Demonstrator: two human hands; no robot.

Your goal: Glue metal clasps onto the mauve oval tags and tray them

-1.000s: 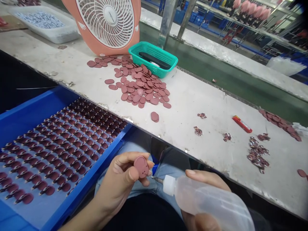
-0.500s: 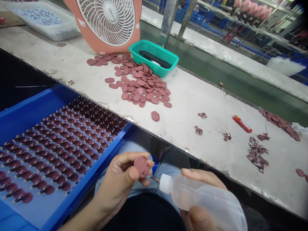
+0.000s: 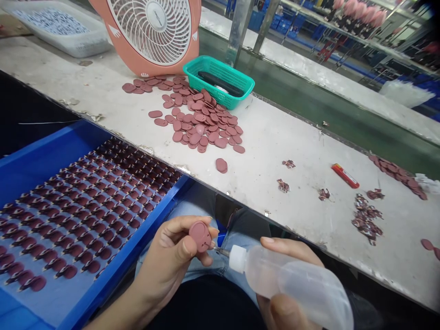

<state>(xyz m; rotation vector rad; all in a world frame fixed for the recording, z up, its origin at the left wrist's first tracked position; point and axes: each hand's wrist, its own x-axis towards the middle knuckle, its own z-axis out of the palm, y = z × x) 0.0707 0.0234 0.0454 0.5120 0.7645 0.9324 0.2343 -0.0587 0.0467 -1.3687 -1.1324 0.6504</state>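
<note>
My left hand [image 3: 175,250] pinches a dark pink oval disc [image 3: 199,234] with small holes or marks near its lower edge. Wrapped round a translucent squeeze bottle [image 3: 295,284] is my right hand [image 3: 292,261], on the right above my lap. The bottle has a white cap and a thin metal nozzle [image 3: 222,250], whose tip points at the disc's lower right edge, with a small gap showing. On the worktop lies a pile of similar discs [image 3: 195,123], and one disc [image 3: 222,165] sits apart near the front edge.
A blue tray [image 3: 137,229] at the left holds rows of discs with dark parts attached. On the worktop [image 3: 268,137] stand a fan [image 3: 137,59], a green basket [image 3: 192,78] and a white tub [image 3: 89,46]. Small brown pieces [image 3: 366,217] and a red packet [image 3: 345,176] lie at the right.
The disc has shifted slightly left and up in my left hand. The nozzle tip has drawn back a little from the disc's edge. Both hands keep their grip.
</note>
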